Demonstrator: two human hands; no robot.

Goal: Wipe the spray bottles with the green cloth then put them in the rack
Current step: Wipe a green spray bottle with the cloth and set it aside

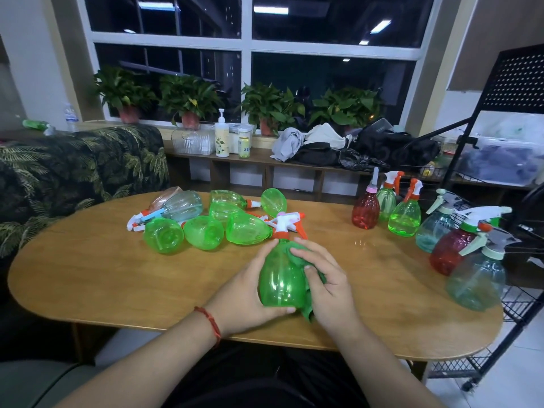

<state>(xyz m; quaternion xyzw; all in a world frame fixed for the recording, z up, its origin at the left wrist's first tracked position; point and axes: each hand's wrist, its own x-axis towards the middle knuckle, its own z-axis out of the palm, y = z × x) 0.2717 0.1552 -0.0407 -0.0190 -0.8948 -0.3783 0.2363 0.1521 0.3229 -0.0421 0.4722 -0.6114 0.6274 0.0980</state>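
Note:
A green spray bottle with an orange collar and white trigger stands over the near middle of the wooden table. My left hand grips its left side and base. My right hand holds the green cloth pressed against the bottle's right side. Several green and clear bottles lie in a heap further back. Several upright bottles in red, green and teal stand at the table's right end, beside the black wire rack.
A sofa with a leaf-print cover borders the table on the left. A low shelf under the window holds potted plants, a pump bottle and piled clothes. The rack's frame rises at the right.

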